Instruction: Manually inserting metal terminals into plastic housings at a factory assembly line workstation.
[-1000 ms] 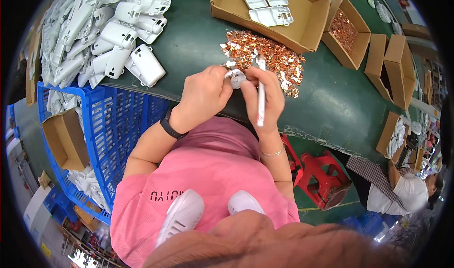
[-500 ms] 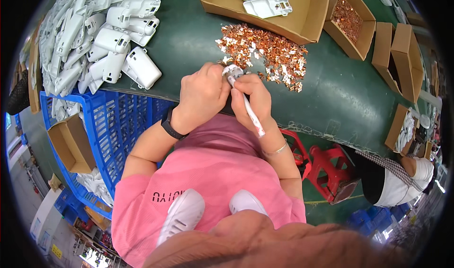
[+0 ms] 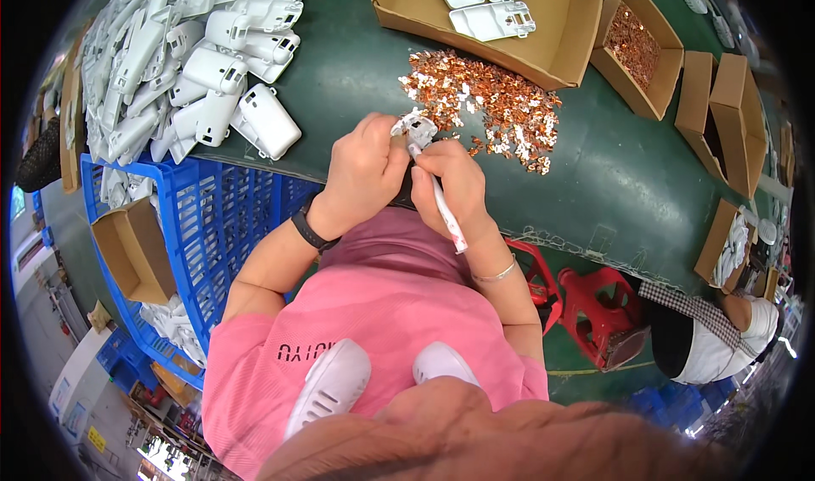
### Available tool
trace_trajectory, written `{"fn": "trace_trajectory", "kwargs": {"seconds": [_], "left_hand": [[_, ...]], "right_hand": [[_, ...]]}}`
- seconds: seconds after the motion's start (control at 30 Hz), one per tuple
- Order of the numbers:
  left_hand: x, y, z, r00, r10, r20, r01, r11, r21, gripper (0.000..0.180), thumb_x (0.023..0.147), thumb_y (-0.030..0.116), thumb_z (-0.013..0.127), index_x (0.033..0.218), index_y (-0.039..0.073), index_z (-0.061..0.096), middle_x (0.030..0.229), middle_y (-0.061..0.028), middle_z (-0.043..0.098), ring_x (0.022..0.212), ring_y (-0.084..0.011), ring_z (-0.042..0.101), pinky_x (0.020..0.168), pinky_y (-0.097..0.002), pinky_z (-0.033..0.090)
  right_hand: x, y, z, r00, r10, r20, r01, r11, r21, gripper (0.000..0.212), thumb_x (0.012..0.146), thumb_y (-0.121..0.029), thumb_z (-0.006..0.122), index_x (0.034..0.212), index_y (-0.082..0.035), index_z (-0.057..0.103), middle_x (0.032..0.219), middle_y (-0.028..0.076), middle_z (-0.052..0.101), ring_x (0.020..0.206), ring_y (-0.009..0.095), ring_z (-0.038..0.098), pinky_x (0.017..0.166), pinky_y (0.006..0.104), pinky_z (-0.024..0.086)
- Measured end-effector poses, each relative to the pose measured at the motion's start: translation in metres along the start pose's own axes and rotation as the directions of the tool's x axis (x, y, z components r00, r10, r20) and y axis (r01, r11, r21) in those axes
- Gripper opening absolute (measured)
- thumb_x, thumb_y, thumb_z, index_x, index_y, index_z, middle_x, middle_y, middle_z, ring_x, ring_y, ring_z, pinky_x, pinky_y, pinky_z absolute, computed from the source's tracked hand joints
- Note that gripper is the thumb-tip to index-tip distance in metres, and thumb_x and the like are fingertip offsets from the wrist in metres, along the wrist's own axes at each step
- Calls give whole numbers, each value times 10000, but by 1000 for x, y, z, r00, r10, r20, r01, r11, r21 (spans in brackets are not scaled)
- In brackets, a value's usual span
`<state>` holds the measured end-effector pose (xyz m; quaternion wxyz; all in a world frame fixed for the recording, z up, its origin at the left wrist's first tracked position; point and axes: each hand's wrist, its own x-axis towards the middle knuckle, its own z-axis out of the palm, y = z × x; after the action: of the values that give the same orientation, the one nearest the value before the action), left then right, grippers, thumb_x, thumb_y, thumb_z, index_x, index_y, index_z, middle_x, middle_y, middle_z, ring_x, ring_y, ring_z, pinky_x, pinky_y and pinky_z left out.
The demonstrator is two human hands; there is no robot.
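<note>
Near the table's front edge, my left hand (image 3: 361, 171) is closed around a small white plastic housing (image 3: 418, 127), mostly hidden by the fingers. My right hand (image 3: 456, 184) grips a slim white pen-like tool (image 3: 446, 215) with reddish marks. Its upper end meets the housing, while the other end points back toward my wrist. What the tip touches inside the housing is too small to make out. Just beyond both hands lies a loose spread of small copper-coloured and silvery metal pieces (image 3: 508, 112).
White plastic casings (image 3: 216, 69) are heaped at the far left of the green table (image 3: 611, 171). A cardboard tray (image 3: 560, 31) holds several casings; a cardboard box (image 3: 654, 90) beside it contains copper pieces. Left stands a blue crate (image 3: 174, 226); right, a red stool (image 3: 598, 311) and another person (image 3: 709, 337).
The view has shifted slightly, so the table's contents sit a little lower and further right. Both hands keep their grips close together; the tool stands a little steeper in the picture.
</note>
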<state>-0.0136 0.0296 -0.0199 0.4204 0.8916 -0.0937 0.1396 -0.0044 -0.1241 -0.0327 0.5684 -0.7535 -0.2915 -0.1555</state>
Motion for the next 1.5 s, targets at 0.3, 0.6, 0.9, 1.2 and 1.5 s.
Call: {"fn": "trace_trajectory", "kwargs": {"seconds": [0.3,0.6,0.9,1.2,1.5], "left_hand": [[53,32,-5,974,205,-98,-219,962,-162,255,866,15,613,1113,-31,571,952,-188,622,828,-366,635,718,-381,524],[103,34,-35,916,330,-229,-239,905,351,668,804,203,737,1351,-31,435,1352,-247,454,1256,-436,413,1065,-494,330],[-39,-42,-64,959,-89,-268,254,688,680,687,845,259,719,1375,-53,413,1406,-297,406,1268,-481,375,1052,-525,309],[8,-35,-40,992,76,-100,-5,821,570,658,730,63,633,1344,-63,433,1374,-303,433,1241,-445,448,1059,-551,325],[16,-40,-38,923,63,-379,-1,987,162,622,761,-40,623,1357,-45,448,1355,-242,505,1228,-371,524,1025,-434,440]], "right_hand": [[-13,-8,-10,983,-58,-173,13,969,-249,182,837,7,619,1008,-20,562,992,174,614,831,271,625,726,351,526],[-30,-8,-18,937,118,-330,-172,975,-140,309,857,1,662,1154,2,578,1132,188,547,829,237,620,739,310,526],[-10,-12,-41,931,301,-207,-319,946,-60,152,964,-54,522,1023,34,630,888,112,665,645,116,585,607,234,475],[-14,-9,-36,959,231,-163,-266,934,-238,154,828,46,698,962,11,631,830,89,631,703,158,589,653,260,481],[-8,-5,-36,971,232,-54,-238,924,-299,306,735,72,723,1001,-48,631,845,134,600,696,294,608,614,348,499]]}}
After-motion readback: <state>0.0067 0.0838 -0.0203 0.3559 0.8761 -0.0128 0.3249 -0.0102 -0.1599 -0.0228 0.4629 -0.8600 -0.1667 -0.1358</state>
